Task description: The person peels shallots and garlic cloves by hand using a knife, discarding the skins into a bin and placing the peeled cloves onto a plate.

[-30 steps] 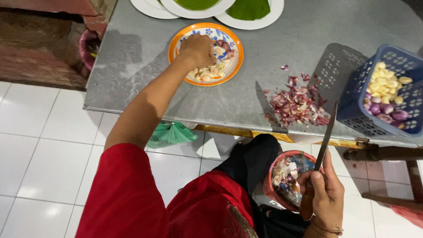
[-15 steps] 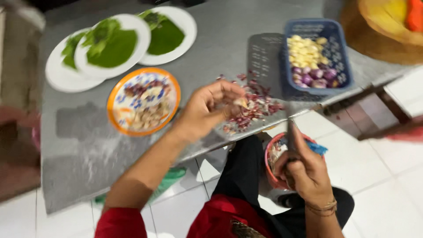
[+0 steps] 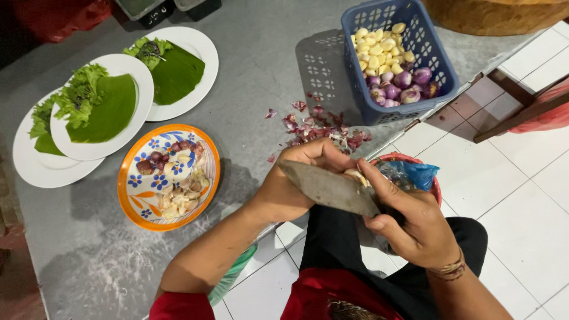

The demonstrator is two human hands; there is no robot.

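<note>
Garlic clove (image 3: 355, 175) pinched in my left hand (image 3: 302, 178); right hand (image 3: 409, 222) grips knife (image 3: 329, 188), both beyond table (image 3: 267, 71) edge.

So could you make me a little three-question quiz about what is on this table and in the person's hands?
1. True or false: the right hand holds a knife.
2. What fills the blue basket? A) green leaves B) pale garlic cloves and purple shallots C) eggs
3. Fill in: the white plates carry green ____.

Key:
1. True; the blade lies across the left hand, which pinches a small pale clove.
2. B
3. leaves, with some lettuce; the orange-rimmed plate holds cloves and shallots instead.
</note>
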